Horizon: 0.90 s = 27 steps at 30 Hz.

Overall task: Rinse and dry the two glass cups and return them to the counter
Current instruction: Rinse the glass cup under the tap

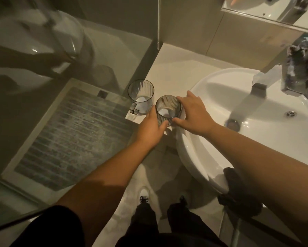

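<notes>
Pale worktop (169,68) runs between a glass shower screen (78,72) and a white basin (212,86) with a chrome tap (260,90). Near the worktop's front edge stands a ribbed glass cup with a handle (141,95), upright, nothing visible inside. Just right of it, a second ribbed glass cup (168,109), also looking empty, is held upright by both hands: the left hand (150,128) curls round its near side, the right hand (194,111) wraps it from the basin side.

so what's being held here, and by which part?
The nearer glass cup, by its ribbed side wall: left hand wraps it from the left, right hand from the right. The handled cup stands untouched on the counter.
</notes>
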Motion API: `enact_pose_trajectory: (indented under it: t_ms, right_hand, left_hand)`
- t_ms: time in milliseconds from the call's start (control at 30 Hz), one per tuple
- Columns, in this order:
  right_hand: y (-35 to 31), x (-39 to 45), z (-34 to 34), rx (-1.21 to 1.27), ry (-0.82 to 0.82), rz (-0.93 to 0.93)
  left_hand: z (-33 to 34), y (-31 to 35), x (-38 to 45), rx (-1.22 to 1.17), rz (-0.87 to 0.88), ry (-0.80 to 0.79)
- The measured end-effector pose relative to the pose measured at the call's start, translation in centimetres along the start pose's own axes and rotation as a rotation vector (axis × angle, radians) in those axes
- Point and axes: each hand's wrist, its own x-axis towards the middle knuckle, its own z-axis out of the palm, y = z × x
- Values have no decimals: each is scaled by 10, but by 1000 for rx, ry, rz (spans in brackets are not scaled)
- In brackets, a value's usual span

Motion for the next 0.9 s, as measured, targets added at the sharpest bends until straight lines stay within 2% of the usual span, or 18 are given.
enact_pose_trajectory:
  t_ms: [100,400,600,900]
  right_hand:
    - [0,1,-1,120,15,29]
    - [-14,-21,-45,423,195,-14]
    - [-12,-59,-88,420,349,61]
    - [24,-129,-111,431,470,262]
  left_hand:
    - [1,2,-2,-56,-1,24]
    - [-31,33,-5,-180,162,89]
    - [-44,80,-3,-202,356,-24]
    - [7,146,-2,-190,537,-236]
